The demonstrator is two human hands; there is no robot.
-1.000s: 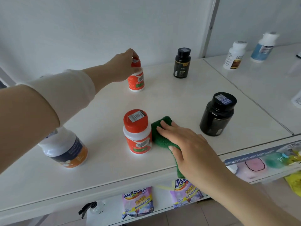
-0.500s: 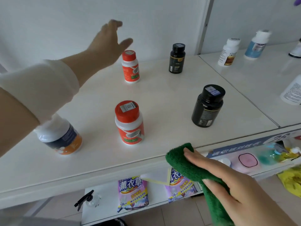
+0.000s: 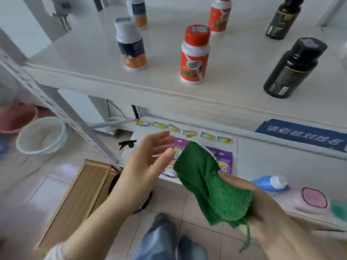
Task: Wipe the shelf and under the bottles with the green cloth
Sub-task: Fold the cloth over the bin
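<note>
My right hand [image 3: 262,209] holds the green cloth [image 3: 212,184] below and in front of the white shelf [image 3: 93,59], off its surface. My left hand [image 3: 144,166] is open, palm up, just left of the cloth, apart from it. On the shelf stand a red-capped bottle [image 3: 194,55] near the front edge, a second red bottle [image 3: 219,14] behind it, a white-capped orange-and-dark bottle [image 3: 131,45] to the left, another like it [image 3: 138,12] further back, and two black bottles [image 3: 293,68] [image 3: 283,17] on the right.
A lower shelf [image 3: 262,156] holds purple packets [image 3: 223,160], a spray bottle [image 3: 127,144], a blue bottle [image 3: 270,182] and a pink item [image 3: 313,197]. A white basin [image 3: 41,136], a pink basin [image 3: 16,117] and a wooden box [image 3: 80,194] sit on the floor at the left.
My right hand pulled the cloth off the shelf and down in front of it. My left hand let go of the far red bottle and dropped beside the cloth. The view tilted downward.
</note>
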